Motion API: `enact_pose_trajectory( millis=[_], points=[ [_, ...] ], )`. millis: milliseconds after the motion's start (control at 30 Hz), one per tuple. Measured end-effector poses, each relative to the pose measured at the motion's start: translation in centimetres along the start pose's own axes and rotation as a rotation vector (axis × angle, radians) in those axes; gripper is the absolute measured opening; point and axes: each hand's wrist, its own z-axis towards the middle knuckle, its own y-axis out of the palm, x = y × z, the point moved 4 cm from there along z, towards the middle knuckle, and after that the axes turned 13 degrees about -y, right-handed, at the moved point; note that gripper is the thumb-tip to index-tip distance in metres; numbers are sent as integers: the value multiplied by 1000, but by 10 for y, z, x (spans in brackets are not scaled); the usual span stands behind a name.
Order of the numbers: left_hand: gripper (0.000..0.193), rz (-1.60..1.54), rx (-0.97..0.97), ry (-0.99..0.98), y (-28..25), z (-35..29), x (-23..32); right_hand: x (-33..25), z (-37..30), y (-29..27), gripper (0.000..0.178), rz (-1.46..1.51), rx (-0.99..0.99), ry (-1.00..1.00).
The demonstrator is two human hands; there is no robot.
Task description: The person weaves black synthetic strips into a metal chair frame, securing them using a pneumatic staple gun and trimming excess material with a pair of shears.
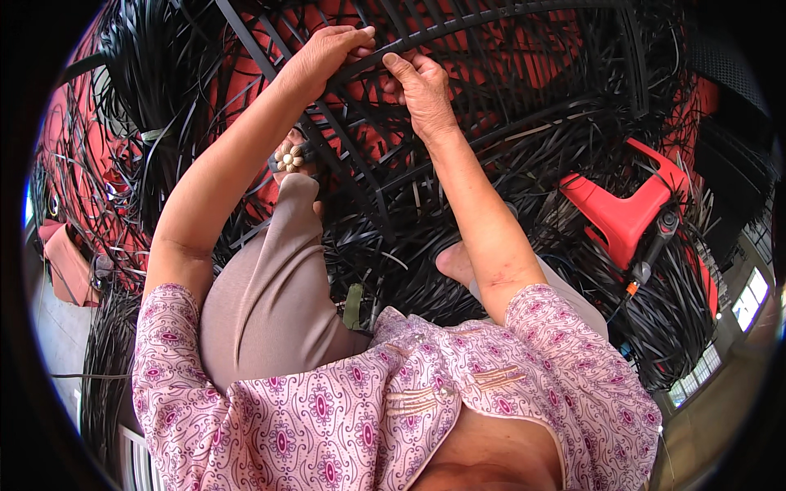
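Observation:
A black metal frame (pixel 524 20) laced with black plastic strips stands in front of me, filling the top of the view. My left hand (pixel 323 53) reaches up and grips a curved bar of the frame with strips under its fingers. My right hand (pixel 422 86) is beside it, fingers pinching a black strip (pixel 372 61) against the same bar. Both forearms rise from the lower edge. My knees in beige trousers (pixel 262 295) sit below the frame.
Loose black strips (pixel 147 74) lie in heaps on the red floor all round, thick at the left and right. A red plastic stool (pixel 626 209) lies tipped at the right. A sandal with a beaded flower (pixel 288 157) shows under the frame.

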Motion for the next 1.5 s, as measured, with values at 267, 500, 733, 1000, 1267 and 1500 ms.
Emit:
enact_pose_trajectory(
  millis=[267, 500, 733, 1000, 1267, 1500],
  points=[
    [31, 516, 181, 100, 10, -12, 4, 4, -5, -6, 20, -18, -46, 49],
    [40, 918, 378, 277, 28, -39, 9, 3, -3, -10, 15, -107, -107, -28],
    [45, 1010, 451, 367, 34, -41, 9, -1, -7, -13, 16, -206, -91, -29],
    [39, 1132, 565, 529, 38, -47, 1, 13, -6, -12, 49, -47, -80, -53],
    [33, 1431, 664, 415, 35, -43, -12, -38, -32, -68, 72, -708, -84, -140],
    [35, 1369, 648, 520, 61, -34, -9, -227, -87, -336, 60, -1418, 473, -319]
  ],
)
